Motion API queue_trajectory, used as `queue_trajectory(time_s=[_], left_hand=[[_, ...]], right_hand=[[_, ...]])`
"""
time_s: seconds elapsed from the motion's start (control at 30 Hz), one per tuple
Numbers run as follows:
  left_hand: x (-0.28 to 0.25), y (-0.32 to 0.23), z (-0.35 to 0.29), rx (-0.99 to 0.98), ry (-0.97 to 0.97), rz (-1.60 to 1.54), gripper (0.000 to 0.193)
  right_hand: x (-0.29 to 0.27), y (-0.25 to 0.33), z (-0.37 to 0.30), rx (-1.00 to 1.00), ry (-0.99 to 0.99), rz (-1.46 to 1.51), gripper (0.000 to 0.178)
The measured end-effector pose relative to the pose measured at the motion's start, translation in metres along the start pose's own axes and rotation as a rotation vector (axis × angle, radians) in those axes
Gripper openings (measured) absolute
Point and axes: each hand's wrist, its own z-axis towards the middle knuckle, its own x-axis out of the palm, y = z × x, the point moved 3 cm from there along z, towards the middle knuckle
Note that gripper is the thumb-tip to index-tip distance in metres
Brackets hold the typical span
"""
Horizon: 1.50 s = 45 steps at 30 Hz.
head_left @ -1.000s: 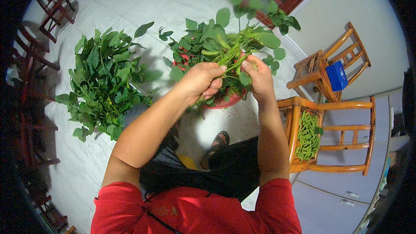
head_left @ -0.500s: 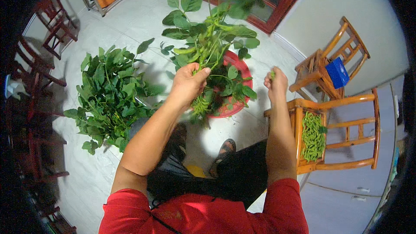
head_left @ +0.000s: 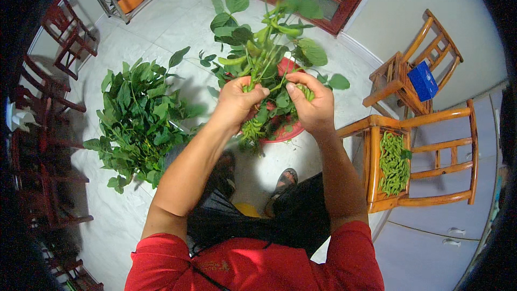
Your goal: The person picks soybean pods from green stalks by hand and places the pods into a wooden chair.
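Observation:
A leafy soybean plant (head_left: 258,48) with green pods stands upright in my left hand (head_left: 237,101), whose fingers are closed round its stems. My right hand (head_left: 313,101) is right beside it, thumb and forefinger pinched at a thin part of the plant. Several picked green pods (head_left: 307,92) sit in the curled fingers of that hand. Below both hands, a round red basket (head_left: 285,133) holds leafy plant pieces, partly hidden by the plant and my hands.
A big heap of leafy plants (head_left: 140,113) lies on the floor to the left. At right, a wooden chair (head_left: 377,202) bears a pile of green pods (head_left: 393,164). Behind it, another wooden chair (head_left: 385,89) carries a blue box (head_left: 423,82). Dark chairs (head_left: 67,29) line the left side.
My right hand has moved left and inward, from near the chair to the plant, and now pinches at it. My left hand keeps its hold on the stems.

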Motion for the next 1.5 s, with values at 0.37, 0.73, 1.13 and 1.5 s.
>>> queue_trajectory(time_s=[0.37, 0.73, 1.13, 1.5], left_hand=[[0.022, 0.006, -0.005, 0.143, 0.148, 0.363, 0.012], [0.015, 0.027, 0.003, 0.11, 0.143, 0.412, 0.01], [0.015, 0.043, 0.009, 0.251, 0.047, 0.747, 0.026], [0.006, 0.011, 0.013, 0.105, -0.027, 0.371, 0.019]], right_hand=[[-0.025, -0.029, 0.005, 0.432, 0.15, 0.357, 0.023], [-0.029, -0.041, 0.011, 0.228, 0.037, -0.021, 0.013], [-0.038, -0.077, 0.017, 0.038, -0.362, -0.608, 0.019], [-0.257, -0.111, -0.108, 0.358, -0.803, -0.655, 0.021]])
